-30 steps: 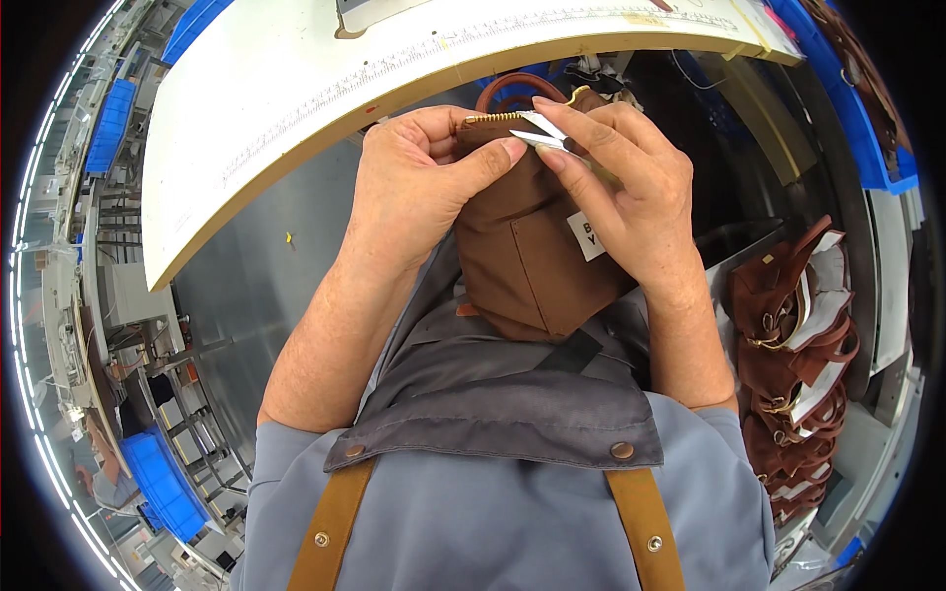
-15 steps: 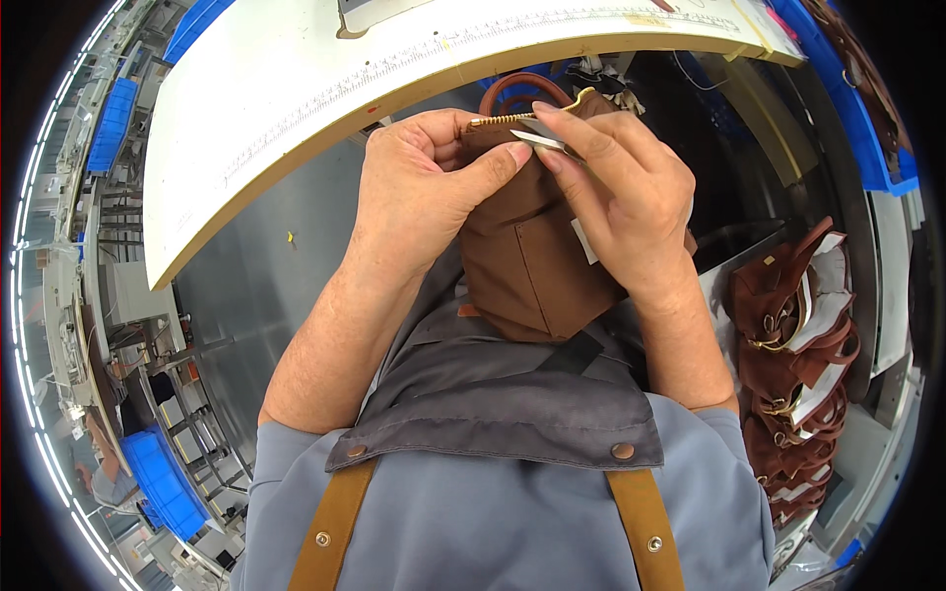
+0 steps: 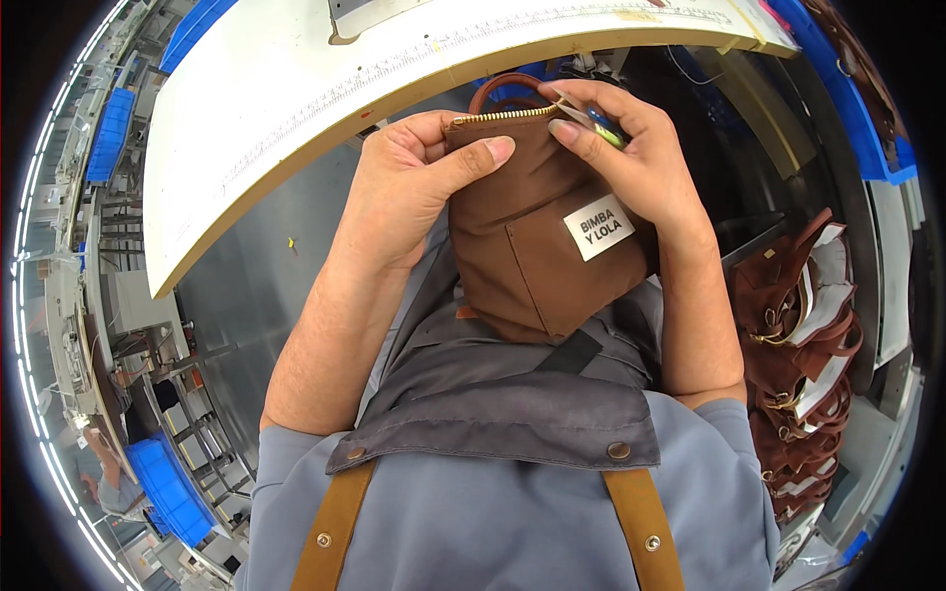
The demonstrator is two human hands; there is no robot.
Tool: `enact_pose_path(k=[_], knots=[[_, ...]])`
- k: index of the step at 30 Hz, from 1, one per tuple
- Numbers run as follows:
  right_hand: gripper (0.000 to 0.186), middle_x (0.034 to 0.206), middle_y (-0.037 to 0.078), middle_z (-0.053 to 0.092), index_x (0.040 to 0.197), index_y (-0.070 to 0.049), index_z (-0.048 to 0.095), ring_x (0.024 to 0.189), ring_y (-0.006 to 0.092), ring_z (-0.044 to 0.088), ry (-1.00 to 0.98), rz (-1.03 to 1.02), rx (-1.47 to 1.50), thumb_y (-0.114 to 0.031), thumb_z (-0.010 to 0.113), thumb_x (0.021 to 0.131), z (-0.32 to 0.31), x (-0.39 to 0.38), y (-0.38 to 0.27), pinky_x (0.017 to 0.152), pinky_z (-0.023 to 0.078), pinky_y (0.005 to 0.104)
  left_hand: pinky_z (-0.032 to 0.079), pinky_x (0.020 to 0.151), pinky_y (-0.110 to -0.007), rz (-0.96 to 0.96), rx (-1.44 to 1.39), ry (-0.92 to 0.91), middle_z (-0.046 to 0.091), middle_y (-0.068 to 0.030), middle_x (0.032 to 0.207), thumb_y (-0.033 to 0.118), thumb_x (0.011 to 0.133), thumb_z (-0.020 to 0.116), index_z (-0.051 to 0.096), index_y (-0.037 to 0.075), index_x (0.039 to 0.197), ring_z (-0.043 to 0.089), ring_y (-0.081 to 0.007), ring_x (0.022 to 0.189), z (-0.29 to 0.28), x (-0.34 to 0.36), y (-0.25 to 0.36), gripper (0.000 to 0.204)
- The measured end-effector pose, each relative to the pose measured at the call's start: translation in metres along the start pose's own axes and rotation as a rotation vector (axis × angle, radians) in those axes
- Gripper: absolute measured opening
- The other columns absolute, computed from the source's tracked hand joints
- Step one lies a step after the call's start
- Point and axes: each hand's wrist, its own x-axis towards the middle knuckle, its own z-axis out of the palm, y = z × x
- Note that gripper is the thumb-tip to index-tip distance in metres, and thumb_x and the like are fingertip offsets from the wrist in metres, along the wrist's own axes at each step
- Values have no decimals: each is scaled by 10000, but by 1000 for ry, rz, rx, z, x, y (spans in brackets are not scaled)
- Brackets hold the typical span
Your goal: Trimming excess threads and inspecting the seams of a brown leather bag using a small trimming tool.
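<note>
A brown fabric bag [image 3: 493, 251] with a gold-toothed zipper [image 3: 507, 115] along its top edge lies over my lap. It has a stitched seam, a white label [image 3: 598, 228] and a reddish-brown handle [image 3: 505, 87] behind the zipper. My left hand [image 3: 419, 163] pinches the left end of the zipper edge, thumb in front. At the right end, my right hand [image 3: 631, 148] takes the edge between thumb and forefinger. That same hand holds small thread snips [image 3: 603, 128] with blue and green on them, partly hidden by its fingers.
A white table [image 3: 296, 128] with a printed ruler curves just beyond the bag. Several reddish-brown bags [image 3: 798, 364] stand in a row at the right. Blue bins [image 3: 169, 488] sit at the left, and another blue bin [image 3: 857, 128] is at the far right.
My right hand has shifted right along the zipper edge, and the snips' blades have turned away from the zipper's middle. The bag's edge is now stretched between both hands, and its label shows fully.
</note>
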Motion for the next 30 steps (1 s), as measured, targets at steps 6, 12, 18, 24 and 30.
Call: enact_pose_path(k=[6,12,18,24,30], knots=[[219,775,-55,615,924,-49,701,750,31,517,-160,201,165,-257,765,901,-4,3,6,688,421,211,502,846,-237,-12,-17,30,740,-65,953,121,888,762,717,-23,1040,655,-81,869,0,2,-1,215],[216,766,-67,605,888,-63,683,746,22,498,-110,230,192,-263,760,909,2,1,2,673,401,199,480,860,-239,-6,-16,37,737,-50,946,150,899,747,731,-12,1019,636,-77,870,-10,7,-3,202],[226,801,-37,634,986,-64,696,755,46,541,-54,196,165,-267,757,908,10,-2,0,704,448,222,494,863,-252,-5,129,16,737,-51,956,121,883,758,722,-12,1060,649,-88,886,-1,7,5,224],[320,896,46,692,1135,-136,727,751,213,674,132,-332,-387,-175,780,822,16,-11,-19,649,527,319,529,804,-243,16,112,57,742,-65,939,85,849,793,721,-16,1043,669,-92,829,-3,7,3,230],[315,865,3,675,1136,-143,731,711,169,649,115,-393,-519,-187,778,827,19,-12,-23,597,489,301,533,794,-246,28,119,87,749,-77,929,63,840,791,726,-18,1033,676,-98,817,3,4,5,219]])
